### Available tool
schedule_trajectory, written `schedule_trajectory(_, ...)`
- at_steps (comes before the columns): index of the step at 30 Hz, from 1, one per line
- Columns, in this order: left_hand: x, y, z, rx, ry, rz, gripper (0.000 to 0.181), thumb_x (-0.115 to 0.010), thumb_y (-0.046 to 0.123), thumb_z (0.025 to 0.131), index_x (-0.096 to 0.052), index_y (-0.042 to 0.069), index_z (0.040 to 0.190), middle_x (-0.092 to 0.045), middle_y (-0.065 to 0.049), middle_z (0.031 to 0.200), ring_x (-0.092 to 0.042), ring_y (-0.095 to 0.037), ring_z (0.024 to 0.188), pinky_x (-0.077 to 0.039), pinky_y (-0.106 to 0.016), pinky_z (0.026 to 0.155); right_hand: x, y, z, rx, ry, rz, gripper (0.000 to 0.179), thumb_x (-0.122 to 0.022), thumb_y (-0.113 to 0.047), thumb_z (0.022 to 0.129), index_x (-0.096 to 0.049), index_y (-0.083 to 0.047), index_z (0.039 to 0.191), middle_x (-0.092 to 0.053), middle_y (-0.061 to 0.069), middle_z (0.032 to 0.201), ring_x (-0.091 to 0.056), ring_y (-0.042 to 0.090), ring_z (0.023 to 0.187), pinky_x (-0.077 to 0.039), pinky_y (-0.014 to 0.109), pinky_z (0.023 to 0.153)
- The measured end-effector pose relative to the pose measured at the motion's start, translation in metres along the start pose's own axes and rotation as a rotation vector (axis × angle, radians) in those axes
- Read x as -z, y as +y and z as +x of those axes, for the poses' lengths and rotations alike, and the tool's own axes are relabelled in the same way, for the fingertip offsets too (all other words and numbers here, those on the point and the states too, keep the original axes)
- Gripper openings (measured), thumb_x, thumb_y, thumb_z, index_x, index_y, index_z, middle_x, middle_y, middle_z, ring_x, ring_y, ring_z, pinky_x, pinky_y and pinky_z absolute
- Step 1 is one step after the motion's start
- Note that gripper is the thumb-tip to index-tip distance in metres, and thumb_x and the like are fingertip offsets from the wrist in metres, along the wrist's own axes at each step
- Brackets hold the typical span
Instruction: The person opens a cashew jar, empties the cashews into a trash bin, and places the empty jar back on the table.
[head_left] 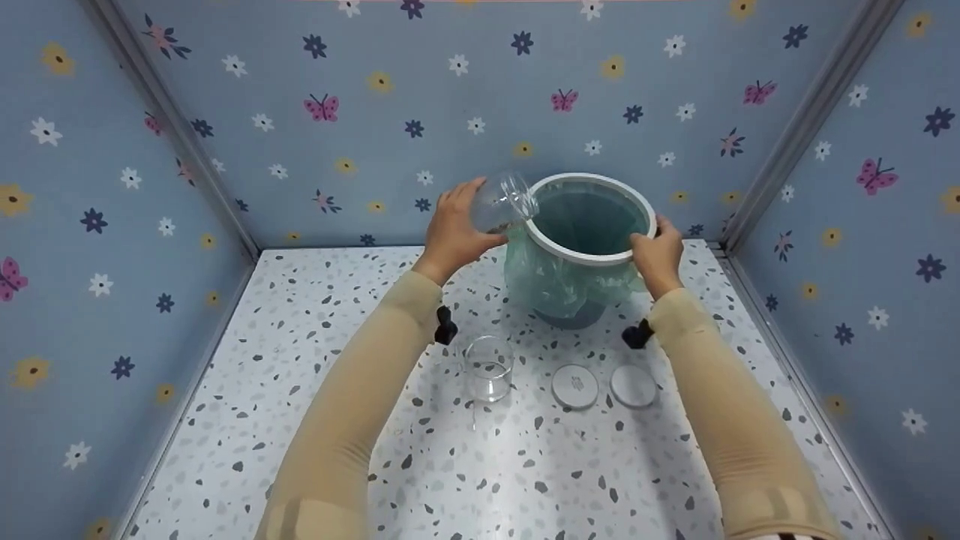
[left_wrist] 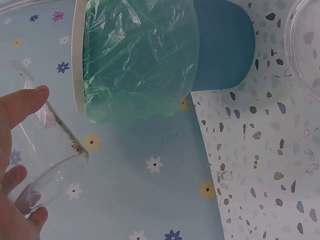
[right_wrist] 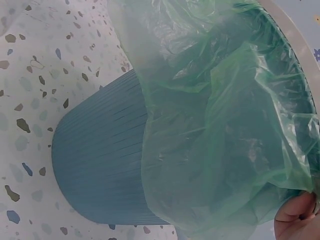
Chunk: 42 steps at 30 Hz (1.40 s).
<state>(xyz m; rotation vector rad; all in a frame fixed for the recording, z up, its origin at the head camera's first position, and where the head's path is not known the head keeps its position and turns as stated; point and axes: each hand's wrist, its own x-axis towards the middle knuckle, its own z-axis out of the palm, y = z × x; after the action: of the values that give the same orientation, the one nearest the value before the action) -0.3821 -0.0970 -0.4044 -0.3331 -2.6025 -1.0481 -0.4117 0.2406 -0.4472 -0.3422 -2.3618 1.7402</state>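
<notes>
My left hand holds a clear jar, fingers and thumb curled around its body. The jar is tipped sideways, its mouth at the left edge of a blue trash bin. In the left wrist view, dark, fine bits lie along the jar's lower inner wall near its base. A green plastic liner bag hangs over the bin's outside, under a white rim ring. My right hand grips that ring on its right side, thumb on top. The bin leans a little toward me.
A second clear jar stands on the speckled tabletop, nearer to me. Two round white lids, a left one and a right one, lie beside it. Flower-patterned panels enclose the table at the back and sides.
</notes>
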Motion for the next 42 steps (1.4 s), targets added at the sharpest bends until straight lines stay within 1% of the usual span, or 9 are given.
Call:
schedule_trajectory(7,0.003,-0.011,-0.008,0.021,0.017,-0.042,0.097,-0.096,0.031,0.084,-0.046,0.011,0.165,-0.050,-0.011,0.167,-0.042,-0.036,0.157,-0.039,-0.053,0.129,0.000,0.001,-0.001,0.012,0.003,-0.001,0.069,-0.052,-0.002,0.103,-0.036,-0.006,0.169,-0.045,0.019,0.170,-0.048,0.035,0.156,-0.046,0.046,0.124)
schedule_trajectory(12,0.005,-0.020,-0.013,0.043,0.015,-0.051,0.097,-0.095,0.033,0.086,-0.044,0.012,0.166,-0.049,-0.011,0.168,-0.040,-0.036,0.159,-0.038,-0.054,0.129,-0.001,0.001,-0.002,0.026,0.007,-0.006,0.070,-0.052,-0.002,0.103,-0.031,-0.005,0.171,-0.041,0.021,0.172,-0.046,0.036,0.157,-0.046,0.046,0.124)
schedule_trajectory(15,0.004,-0.025,-0.017,0.057,0.020,-0.069,0.096,-0.095,0.033,0.086,-0.045,0.013,0.165,-0.048,-0.011,0.168,-0.039,-0.036,0.159,-0.038,-0.054,0.130,-0.001,0.001,-0.002,0.028,0.009,-0.007,0.069,-0.052,-0.002,0.103,-0.033,-0.004,0.170,-0.043,0.021,0.170,-0.047,0.036,0.157,-0.045,0.046,0.125)
schedule_trajectory(21,0.002,-0.036,-0.025,0.080,0.027,-0.095,0.097,-0.096,0.033,0.085,-0.045,0.012,0.165,-0.049,-0.012,0.167,-0.036,-0.038,0.161,-0.037,-0.055,0.130,0.000,0.002,-0.002,0.040,0.010,-0.006,0.067,-0.052,-0.002,0.103,-0.037,-0.003,0.168,-0.046,0.022,0.168,-0.050,0.036,0.154,-0.046,0.045,0.124)
schedule_trajectory(26,0.000,-0.046,-0.032,0.105,0.016,-0.117,0.096,-0.094,0.034,0.087,-0.044,0.015,0.166,-0.045,-0.010,0.171,-0.036,-0.035,0.160,-0.041,-0.055,0.127,-0.002,0.002,-0.001,0.049,0.018,0.005,0.067,-0.052,-0.001,0.102,-0.038,-0.003,0.167,-0.047,0.023,0.167,-0.051,0.037,0.153,-0.048,0.045,0.123)
schedule_trajectory(33,-0.004,-0.060,-0.045,0.128,0.018,-0.138,0.094,-0.094,0.033,0.087,-0.045,0.014,0.165,-0.045,-0.011,0.170,-0.038,-0.035,0.159,-0.040,-0.055,0.128,-0.001,0.002,0.001,0.024,0.016,-0.002,0.067,-0.052,-0.002,0.102,-0.037,-0.004,0.168,-0.045,0.022,0.169,-0.050,0.035,0.154,-0.047,0.045,0.124)
schedule_trajectory(35,-0.006,-0.064,-0.049,0.141,0.013,-0.138,0.095,-0.094,0.033,0.087,-0.044,0.015,0.166,-0.045,-0.011,0.170,-0.038,-0.035,0.159,-0.039,-0.055,0.128,-0.001,0.002,0.001,0.019,0.012,-0.005,0.067,-0.052,-0.003,0.103,-0.037,-0.004,0.168,-0.045,0.021,0.170,-0.049,0.035,0.155,-0.046,0.045,0.124)
schedule_trajectory(39,-0.010,-0.068,-0.055,0.152,0.012,-0.134,0.097,-0.094,0.033,0.087,-0.043,0.015,0.167,-0.043,-0.012,0.171,-0.037,-0.036,0.160,-0.039,-0.057,0.128,-0.001,0.003,0.000,0.041,0.013,-0.009,0.065,-0.052,-0.003,0.104,-0.039,-0.004,0.167,-0.047,0.022,0.168,-0.051,0.036,0.153,-0.048,0.047,0.123)
schedule_trajectory(42,-0.011,-0.069,-0.059,0.142,0.021,-0.131,0.096,-0.094,0.033,0.087,-0.043,0.013,0.166,-0.043,-0.013,0.171,-0.037,-0.037,0.159,-0.038,-0.057,0.128,-0.001,0.004,0.000,0.055,0.020,-0.010,0.064,-0.053,-0.003,0.104,-0.041,-0.003,0.166,-0.049,0.022,0.166,-0.051,0.036,0.153,-0.048,0.048,0.123)
